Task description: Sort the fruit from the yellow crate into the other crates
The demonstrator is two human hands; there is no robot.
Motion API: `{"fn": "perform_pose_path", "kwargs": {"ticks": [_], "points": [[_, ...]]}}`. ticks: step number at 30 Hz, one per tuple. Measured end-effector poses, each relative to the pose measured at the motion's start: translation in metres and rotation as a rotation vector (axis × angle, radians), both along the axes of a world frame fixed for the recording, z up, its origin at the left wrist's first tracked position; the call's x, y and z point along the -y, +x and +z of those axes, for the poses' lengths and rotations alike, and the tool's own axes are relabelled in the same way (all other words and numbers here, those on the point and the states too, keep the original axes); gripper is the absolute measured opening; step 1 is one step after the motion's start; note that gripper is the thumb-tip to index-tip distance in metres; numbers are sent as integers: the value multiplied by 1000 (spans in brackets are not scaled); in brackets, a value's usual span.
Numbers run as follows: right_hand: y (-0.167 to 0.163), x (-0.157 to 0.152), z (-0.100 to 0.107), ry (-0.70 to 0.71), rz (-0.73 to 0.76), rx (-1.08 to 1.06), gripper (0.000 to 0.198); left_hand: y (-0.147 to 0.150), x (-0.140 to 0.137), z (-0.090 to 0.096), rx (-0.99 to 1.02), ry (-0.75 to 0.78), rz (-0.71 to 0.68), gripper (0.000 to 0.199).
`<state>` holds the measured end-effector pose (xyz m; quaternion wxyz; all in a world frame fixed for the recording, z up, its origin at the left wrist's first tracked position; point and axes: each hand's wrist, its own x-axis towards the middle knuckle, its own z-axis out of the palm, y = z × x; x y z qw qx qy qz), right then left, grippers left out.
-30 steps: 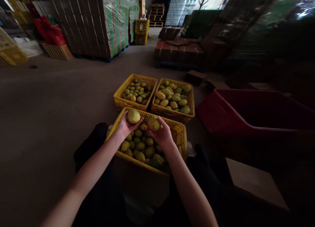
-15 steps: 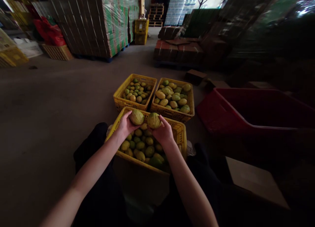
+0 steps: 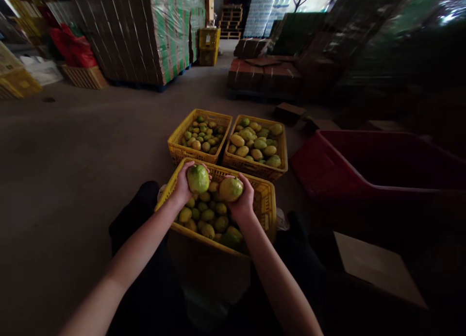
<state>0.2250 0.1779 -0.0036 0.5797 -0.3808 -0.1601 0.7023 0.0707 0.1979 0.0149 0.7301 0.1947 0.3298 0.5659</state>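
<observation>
My left hand (image 3: 183,183) is wrapped round a large green fruit (image 3: 198,179), rounded and slightly bumpy. Beside it, my right hand (image 3: 244,200) grips a yellow-green fruit (image 3: 230,189), its greener end turned to the right. The two fruits are apart, both raised over the near yellow crate (image 3: 268,205). Inside that crate lie several loose fruits (image 3: 208,215), green to yellow, partly hidden by my hands and forearms. I cannot name the kind of fruit for certain.
Two more yellow crates, a left one (image 3: 174,150) and a right one (image 3: 282,170), stand just beyond, holding similar fruit. To the right is a red bin (image 3: 320,173); a cardboard piece (image 3: 376,265) lies nearer me. Wrapped stacks (image 3: 171,40) and flat cartons (image 3: 262,78) stand farther back.
Both hands have turned the fruits, so the left one now shows a bright green side and the right one a greener end. The right fruit is slightly lower. The crates have not moved.
</observation>
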Motion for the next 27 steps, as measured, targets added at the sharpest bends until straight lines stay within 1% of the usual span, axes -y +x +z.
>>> {"fn": "perform_pose_path", "kwargs": {"ticks": [2,4,5,7,9,12,19,24,27], "points": [[-4,2,-3,91,-143,122,24,4,2,-3,-107,113,55,30],[-9,7,-6,219,-302,315,22,10,7,-5,-209,210,116,29],[-11,9,-7,285,-361,412,22,13,10,-6,-252,242,133,28],[-14,15,-7,386,-429,542,24,17,18,-6,-316,271,148,23],[-16,20,-5,439,-449,584,26,20,25,-5,-348,284,147,22],[-17,24,-4,478,-444,610,27,21,29,-5,-367,318,152,24],[-16,26,-6,490,-432,631,27,16,28,-9,-401,377,129,21],[-15,27,-5,535,-423,661,28,14,28,-8,-346,276,110,18],[-14,27,-5,537,-421,663,28,14,28,-8,-355,301,95,18]]}}
